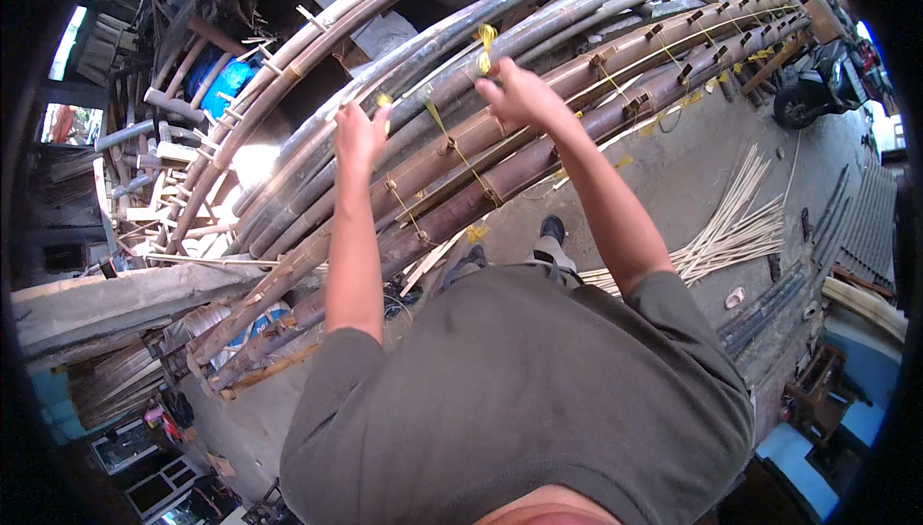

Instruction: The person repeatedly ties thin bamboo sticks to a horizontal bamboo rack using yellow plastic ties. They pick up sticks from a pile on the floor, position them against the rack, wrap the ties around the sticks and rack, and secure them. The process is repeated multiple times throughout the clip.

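My left hand point(357, 143) is raised over the bamboo poles, fingers closed on a bit of yellow plastic twine point(384, 100). To the right, my right hand point(527, 100) is curled at a looped bunch of yellow twine point(486, 37), which seems pinched at the fingertips. Below both hands run two thick brown bamboo poles point(409, 177), side by side and slanting up to the right. Twine ties point(463, 155) cross from one pole to the other, and short pegs point(658, 32) stick out along them. Whether one strand joins my hands cannot be made out.
Curved grey bamboo poles point(423, 54) lie beyond, with a pegged curved frame point(252, 92) at the left. Thin bamboo sticks point(735, 227) are piled on the floor point(663, 184) at right. A motorbike point(817, 87) stands at the far right. My shoe point(552, 228) is close to the poles.
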A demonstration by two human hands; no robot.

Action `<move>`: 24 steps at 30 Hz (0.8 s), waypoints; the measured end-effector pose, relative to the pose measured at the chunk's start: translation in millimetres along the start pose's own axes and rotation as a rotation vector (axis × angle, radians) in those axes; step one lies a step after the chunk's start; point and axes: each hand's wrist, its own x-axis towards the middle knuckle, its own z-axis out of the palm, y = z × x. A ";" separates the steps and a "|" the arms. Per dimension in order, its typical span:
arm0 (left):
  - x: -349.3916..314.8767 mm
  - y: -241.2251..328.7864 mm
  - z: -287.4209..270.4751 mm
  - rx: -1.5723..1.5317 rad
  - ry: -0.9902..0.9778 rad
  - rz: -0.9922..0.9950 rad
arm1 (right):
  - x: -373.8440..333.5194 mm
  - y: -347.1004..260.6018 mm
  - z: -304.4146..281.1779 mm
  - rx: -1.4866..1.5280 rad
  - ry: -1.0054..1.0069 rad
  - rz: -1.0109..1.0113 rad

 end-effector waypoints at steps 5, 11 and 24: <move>-110.2 59.2 36.2 -0.265 -0.546 0.209 | -115.4 54.9 63.4 0.747 -0.756 0.247; -148.3 74.3 55.1 -0.332 -0.336 0.138 | -205.9 82.2 78.7 2.313 0.182 0.326; -149.3 81.2 56.5 -0.285 -0.315 0.159 | -236.3 101.3 113.6 0.875 -0.622 0.538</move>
